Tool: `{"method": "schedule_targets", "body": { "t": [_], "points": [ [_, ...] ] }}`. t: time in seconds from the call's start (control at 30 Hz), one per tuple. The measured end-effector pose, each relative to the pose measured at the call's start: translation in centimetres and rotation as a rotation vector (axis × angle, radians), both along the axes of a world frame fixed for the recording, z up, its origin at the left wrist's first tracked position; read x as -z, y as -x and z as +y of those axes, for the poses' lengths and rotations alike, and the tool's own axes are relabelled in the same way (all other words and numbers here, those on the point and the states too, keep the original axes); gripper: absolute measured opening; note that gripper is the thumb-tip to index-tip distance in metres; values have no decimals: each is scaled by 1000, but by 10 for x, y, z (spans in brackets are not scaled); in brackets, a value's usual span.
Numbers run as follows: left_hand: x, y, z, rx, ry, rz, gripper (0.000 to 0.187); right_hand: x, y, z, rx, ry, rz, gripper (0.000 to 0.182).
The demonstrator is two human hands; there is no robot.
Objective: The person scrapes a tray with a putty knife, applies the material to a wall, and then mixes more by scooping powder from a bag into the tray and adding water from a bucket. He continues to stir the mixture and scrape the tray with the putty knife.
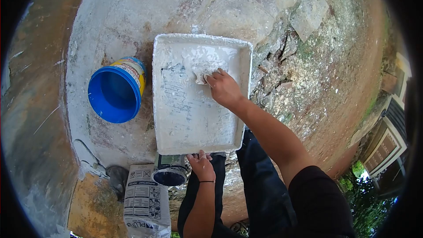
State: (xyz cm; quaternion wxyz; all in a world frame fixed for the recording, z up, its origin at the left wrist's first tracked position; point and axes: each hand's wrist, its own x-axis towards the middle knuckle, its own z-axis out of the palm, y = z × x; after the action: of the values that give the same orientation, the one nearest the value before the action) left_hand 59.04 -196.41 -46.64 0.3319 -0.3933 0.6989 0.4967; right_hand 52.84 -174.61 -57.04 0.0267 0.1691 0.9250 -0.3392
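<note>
A large white-smeared tray (155,105) lies in front of me, with wet white paste (207,55) toward its far end. My right hand (224,87) is inside the tray, its fingers closed around a small flat scraper (201,78) coated in white. The scraper touches the paste, and my fingers hide much of it. At the near rim, my left hand (202,167) grips the tray's edge, with white smears on the fingers. Bare grey streaks show through the coating on the tray's left half.
Left of the tray stands an open blue bucket (115,94) with a yellow label. A dark container (169,172) sits below the near rim, beside a printed white bag (146,202). Broken concrete and rubble (282,68) lie to the right. My legs are close to the tray.
</note>
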Motion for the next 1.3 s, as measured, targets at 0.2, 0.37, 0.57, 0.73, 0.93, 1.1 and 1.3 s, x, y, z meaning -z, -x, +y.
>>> {"method": "schedule_targets", "body": {
  "t": [0.2,0.37,0.57,0.73,0.93,1.1,1.3],
  "points": [
    [2,0,-1,-27,-11,3,27,-35,3,30,-127,109,-45,20],
    [4,-1,-3,-35,-17,3,27,-67,14,49,71,87,16,23],
    [6,-3,-4,-51,-21,-1,27,-45,10,4,1078,1040,-96,24],
    [4,-3,-3,-12,-17,2,25,-19,6,-19,1491,975,76,21],
    [3,-6,-1,-47,-33,-24,27,2,-1,-10,1247,469,-261,17],
    [1,-8,2,-24,-28,1,30,-17,2,0,1055,415,-382,16],
    [-3,-6,6,-37,-5,-12,30,-23,-3,6,921,402,-533,18]
  ]
}}
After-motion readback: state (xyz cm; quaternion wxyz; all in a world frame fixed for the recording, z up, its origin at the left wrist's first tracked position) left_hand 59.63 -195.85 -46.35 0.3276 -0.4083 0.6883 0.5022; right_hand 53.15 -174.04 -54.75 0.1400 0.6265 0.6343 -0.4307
